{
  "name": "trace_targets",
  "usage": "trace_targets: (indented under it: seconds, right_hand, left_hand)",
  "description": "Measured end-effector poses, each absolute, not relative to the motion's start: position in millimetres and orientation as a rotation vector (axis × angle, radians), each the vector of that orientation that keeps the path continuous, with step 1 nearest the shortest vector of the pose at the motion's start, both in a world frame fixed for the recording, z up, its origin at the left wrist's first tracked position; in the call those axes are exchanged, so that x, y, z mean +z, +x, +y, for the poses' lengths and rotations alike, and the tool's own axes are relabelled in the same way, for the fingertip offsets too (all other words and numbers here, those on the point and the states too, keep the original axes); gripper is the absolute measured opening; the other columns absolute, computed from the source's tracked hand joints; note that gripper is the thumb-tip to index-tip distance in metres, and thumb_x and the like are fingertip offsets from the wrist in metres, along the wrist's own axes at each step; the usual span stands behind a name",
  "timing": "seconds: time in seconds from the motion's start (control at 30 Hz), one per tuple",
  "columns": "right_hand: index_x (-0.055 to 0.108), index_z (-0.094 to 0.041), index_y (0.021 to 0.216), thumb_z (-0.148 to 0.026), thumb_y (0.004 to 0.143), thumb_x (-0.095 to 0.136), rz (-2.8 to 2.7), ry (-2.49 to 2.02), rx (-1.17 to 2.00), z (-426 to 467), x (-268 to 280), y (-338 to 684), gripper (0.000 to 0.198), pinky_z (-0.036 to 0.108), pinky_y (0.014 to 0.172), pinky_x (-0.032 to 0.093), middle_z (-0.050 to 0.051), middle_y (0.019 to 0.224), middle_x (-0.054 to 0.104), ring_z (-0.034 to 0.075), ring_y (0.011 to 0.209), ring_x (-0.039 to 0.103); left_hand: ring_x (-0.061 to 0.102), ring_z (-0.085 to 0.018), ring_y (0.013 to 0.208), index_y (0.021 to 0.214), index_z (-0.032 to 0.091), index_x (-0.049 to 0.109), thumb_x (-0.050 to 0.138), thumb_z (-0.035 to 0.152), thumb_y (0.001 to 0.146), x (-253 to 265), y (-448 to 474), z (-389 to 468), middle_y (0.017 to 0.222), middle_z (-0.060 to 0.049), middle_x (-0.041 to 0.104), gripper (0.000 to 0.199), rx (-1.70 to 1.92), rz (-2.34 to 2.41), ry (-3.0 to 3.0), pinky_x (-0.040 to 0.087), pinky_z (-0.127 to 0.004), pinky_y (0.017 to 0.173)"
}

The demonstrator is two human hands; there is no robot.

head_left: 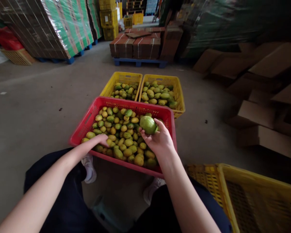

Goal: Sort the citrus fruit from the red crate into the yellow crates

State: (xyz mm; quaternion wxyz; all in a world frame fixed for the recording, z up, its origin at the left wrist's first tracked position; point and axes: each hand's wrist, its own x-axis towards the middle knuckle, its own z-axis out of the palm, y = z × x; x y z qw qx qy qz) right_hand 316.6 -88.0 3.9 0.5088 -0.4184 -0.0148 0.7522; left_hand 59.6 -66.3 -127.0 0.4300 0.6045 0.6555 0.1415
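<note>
A large green lemon [148, 125] rests in my right hand [160, 137], raised over the right side of a red plastic crate [169, 129]. The fingers and thumb curl around the fruit from below and the right. Inside the crate lie many yellow and green lemons [128, 143]. My left hand [102, 139] reaches down among them near the crate's left front, against a yellow-green lemon [109, 142]. Most of its fingers are hidden, so I cannot see whether it grips that fruit.
Two yellow crates [181, 97] of similar fruit stand just behind the red one. Another yellow crate [220, 181] is by my right leg. Cardboard boxes [257, 113] lie at the right. Flattened cartons sit on a blue pallet [140, 62] farther back, near a wrapped stack [70, 26].
</note>
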Motion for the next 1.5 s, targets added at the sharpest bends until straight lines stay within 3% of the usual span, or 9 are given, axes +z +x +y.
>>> trace_targets:
  seconds: [0.13, 0.27, 0.33, 0.53, 0.73, 0.83, 1.17, 1.33, 1.5]
  right_hand:
    - [0.062, -0.021, 0.080, -0.036, 0.079, 0.056, -0.016, -1.001, 1.784, -86, 4, 318, 0.016, 0.025, 0.047, 0.051, 0.003, 0.071, 0.067, 0.016, 0.060, 0.060]
    - [0.061, -0.022, 0.075, -0.027, 0.072, 0.064, -0.085, -0.969, 1.649, -91, 6, 318, 0.006, 0.024, 0.051, 0.051, 0.000, 0.073, 0.068, 0.014, 0.064, 0.061]
    - [0.062, -0.023, 0.077, -0.023, 0.067, 0.068, -0.250, -0.923, 1.551, -96, 10, 318, 0.012, 0.023, 0.054, 0.051, -0.002, 0.076, 0.068, 0.013, 0.066, 0.062]
    - [0.064, -0.023, 0.091, -0.023, 0.058, 0.080, -0.804, -0.974, 1.154, -120, 37, 316, 0.036, 0.024, 0.069, 0.050, -0.003, 0.081, 0.068, 0.013, 0.075, 0.061]
    - [0.064, -0.024, 0.103, -0.021, 0.057, 0.081, -1.098, -1.119, 0.922, -140, 31, 303, 0.049, 0.031, 0.086, 0.048, 0.001, 0.100, 0.068, 0.019, 0.093, 0.061]
    - [0.065, -0.024, 0.104, -0.022, 0.058, 0.080, -1.136, -1.178, 0.892, -144, 14, 296, 0.048, 0.033, 0.087, 0.048, 0.003, 0.103, 0.068, 0.021, 0.095, 0.062]
    - [0.055, -0.024, 0.116, -0.030, 0.061, 0.079, -1.348, -1.219, 0.665, -141, 3, 281, 0.060, 0.040, 0.089, 0.050, 0.006, 0.108, 0.065, 0.023, 0.099, 0.062]
    - [0.056, -0.024, 0.111, -0.033, 0.066, 0.076, -1.364, -1.188, 0.564, -140, 9, 284, 0.051, 0.039, 0.087, 0.052, 0.006, 0.109, 0.065, 0.023, 0.100, 0.063]
    - [0.057, -0.026, 0.116, -0.036, 0.068, 0.076, -1.582, -1.213, 0.242, -141, 13, 295, 0.052, 0.042, 0.088, 0.052, 0.007, 0.110, 0.066, 0.025, 0.100, 0.063]
  left_hand:
    - [0.062, -0.028, 0.092, 0.059, 0.014, 0.063, 0.079, 0.035, 0.052, -77, 54, -22, 0.069, -0.005, 0.068, 0.028, 0.206, 1.654, 1.682, 0.045, -0.032, 0.087]
    - [0.059, -0.028, 0.105, 0.105, 0.013, 0.065, 0.070, 0.053, 0.064, 0, 65, -28, 0.107, -0.009, 0.068, 0.057, 0.711, 1.392, 1.725, 0.045, -0.037, 0.092]
    - [0.061, -0.026, 0.104, 0.113, 0.013, 0.061, 0.066, 0.057, 0.068, 25, 76, -50, 0.111, -0.010, 0.067, 0.064, 0.907, 1.194, 1.564, 0.048, -0.037, 0.088]
    - [0.063, -0.024, 0.098, 0.108, 0.015, 0.061, 0.079, 0.051, 0.054, 19, 96, -103, 0.104, -0.009, 0.067, 0.067, 1.071, 1.003, 1.394, 0.050, -0.035, 0.086]
    - [0.061, -0.022, 0.101, 0.112, 0.021, 0.058, 0.081, 0.043, 0.058, 10, 99, -110, 0.111, -0.008, 0.064, 0.063, 1.113, 1.035, 1.571, 0.048, -0.033, 0.088]
    - [0.057, -0.023, 0.108, 0.109, 0.023, 0.060, 0.082, 0.040, 0.058, 14, 100, -111, 0.120, -0.008, 0.060, 0.058, 1.236, 1.057, 1.668, 0.046, -0.032, 0.091]
    - [0.063, -0.022, 0.097, 0.106, 0.019, 0.055, 0.085, 0.033, 0.052, 16, 110, -110, 0.103, -0.006, 0.066, 0.063, 1.388, 0.838, 1.167, 0.049, -0.035, 0.088]
    - [0.056, -0.026, 0.115, 0.119, 0.022, 0.056, 0.082, 0.029, 0.059, 22, 109, -114, 0.127, -0.009, 0.057, 0.066, 1.197, 0.820, 1.498, 0.044, -0.035, 0.096]
    - [0.056, -0.026, 0.115, 0.122, 0.024, 0.055, 0.079, 0.034, 0.065, 30, 99, -115, 0.123, -0.008, 0.061, 0.063, 1.075, 0.936, 1.925, 0.042, -0.037, 0.099]
